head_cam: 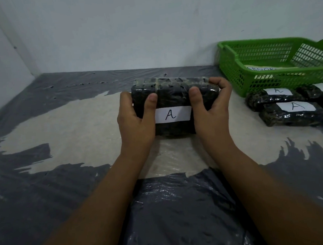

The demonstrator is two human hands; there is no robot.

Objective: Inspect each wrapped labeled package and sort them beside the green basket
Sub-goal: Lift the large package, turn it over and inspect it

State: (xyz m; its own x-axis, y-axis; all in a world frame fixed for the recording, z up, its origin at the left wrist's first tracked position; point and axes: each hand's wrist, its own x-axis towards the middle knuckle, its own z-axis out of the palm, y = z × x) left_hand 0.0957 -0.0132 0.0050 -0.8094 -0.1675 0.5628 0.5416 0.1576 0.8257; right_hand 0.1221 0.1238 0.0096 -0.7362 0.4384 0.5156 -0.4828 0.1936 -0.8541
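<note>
Dead centre over the surface (65,129), I hold one wrapped package (174,96) between both hands, left hand (135,122) and right hand (211,111) clamping its ends, label tilted toward me for reading. At three o'clock, four labeled packages (292,115) show, touching the single green basket (268,80).

Looks like a bare makeshift packing corner, not a proper workshop: plain white walls (150,27) meeting in a corner, plastic sheet (42,130) spread over the floor, a green basket (235,73) against the wall, taped black packages (292,113) labeled "A" lined up beside it.
</note>
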